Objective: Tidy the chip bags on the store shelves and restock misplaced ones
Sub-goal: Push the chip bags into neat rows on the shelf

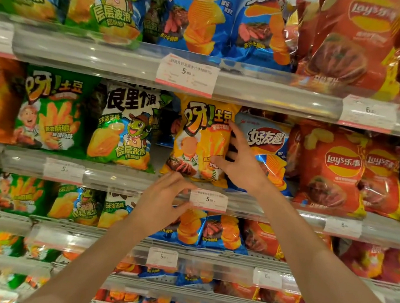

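A: Working left to right, what's the left hand [163,198] doing?

B: It's below the bag, at the front rail of the second shelf [121,177]. Its fingers are loosely curled beside the price tag [208,200] and hold nothing that I can see.

A: And the bag itself?

B: The yellow chip bag [201,141] stands upright on that shelf. It sits between a white-and-green bag [124,127] and a blue bag [267,144], so it looks like the odd one in a blue-bag slot.

A: The right hand [239,159]?

B: Spread open, with its fingers against the bag's right edge and front. It's touching the bag, but I wouldn't call that a closed grip.

A: So which step?

B: I'd judge the bag is being seated or about to be pulled. Next, the fingers would need to close on the crinkly foil without crushing the puffy pack. The matching green bags [51,112] stand further left.
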Demonstrator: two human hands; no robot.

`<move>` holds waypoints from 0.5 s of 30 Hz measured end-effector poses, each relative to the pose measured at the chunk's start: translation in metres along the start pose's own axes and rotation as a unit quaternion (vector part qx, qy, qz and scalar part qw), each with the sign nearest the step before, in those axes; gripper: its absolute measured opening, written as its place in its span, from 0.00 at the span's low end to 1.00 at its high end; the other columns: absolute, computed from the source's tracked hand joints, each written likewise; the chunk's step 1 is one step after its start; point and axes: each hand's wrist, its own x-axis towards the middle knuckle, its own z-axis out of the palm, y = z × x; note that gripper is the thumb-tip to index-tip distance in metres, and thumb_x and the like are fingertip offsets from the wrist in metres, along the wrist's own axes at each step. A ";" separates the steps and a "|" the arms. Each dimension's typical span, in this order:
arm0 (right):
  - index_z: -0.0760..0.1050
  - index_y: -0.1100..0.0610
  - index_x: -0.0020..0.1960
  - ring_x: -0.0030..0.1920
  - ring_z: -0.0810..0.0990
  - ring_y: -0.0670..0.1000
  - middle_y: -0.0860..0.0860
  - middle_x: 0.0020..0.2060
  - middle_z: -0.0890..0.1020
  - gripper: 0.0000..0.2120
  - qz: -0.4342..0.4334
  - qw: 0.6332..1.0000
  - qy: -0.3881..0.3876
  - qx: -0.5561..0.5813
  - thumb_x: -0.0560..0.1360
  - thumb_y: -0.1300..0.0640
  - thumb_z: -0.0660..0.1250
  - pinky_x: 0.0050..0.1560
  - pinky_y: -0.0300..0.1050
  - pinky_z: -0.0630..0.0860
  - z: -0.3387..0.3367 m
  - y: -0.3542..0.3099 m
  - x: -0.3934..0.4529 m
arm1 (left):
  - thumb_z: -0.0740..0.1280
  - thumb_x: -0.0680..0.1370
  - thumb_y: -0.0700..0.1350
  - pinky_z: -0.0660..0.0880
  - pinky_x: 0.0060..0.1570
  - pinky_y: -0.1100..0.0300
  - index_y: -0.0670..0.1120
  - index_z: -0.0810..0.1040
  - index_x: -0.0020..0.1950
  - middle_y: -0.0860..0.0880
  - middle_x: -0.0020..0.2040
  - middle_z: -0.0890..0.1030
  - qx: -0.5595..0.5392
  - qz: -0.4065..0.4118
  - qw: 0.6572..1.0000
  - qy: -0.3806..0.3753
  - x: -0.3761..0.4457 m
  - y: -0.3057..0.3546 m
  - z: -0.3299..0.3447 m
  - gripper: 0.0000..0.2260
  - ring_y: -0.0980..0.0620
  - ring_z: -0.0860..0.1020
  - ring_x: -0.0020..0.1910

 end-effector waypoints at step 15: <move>0.65 0.53 0.76 0.64 0.74 0.47 0.48 0.68 0.73 0.28 -0.042 0.992 0.090 -0.073 0.78 0.62 0.69 0.63 0.45 0.76 -0.015 -0.013 -0.029 | 0.75 0.73 0.46 0.76 0.46 0.59 0.47 0.81 0.60 0.51 0.52 0.77 0.022 0.002 0.999 0.039 -0.008 0.005 0.009 0.16 0.53 0.75 0.50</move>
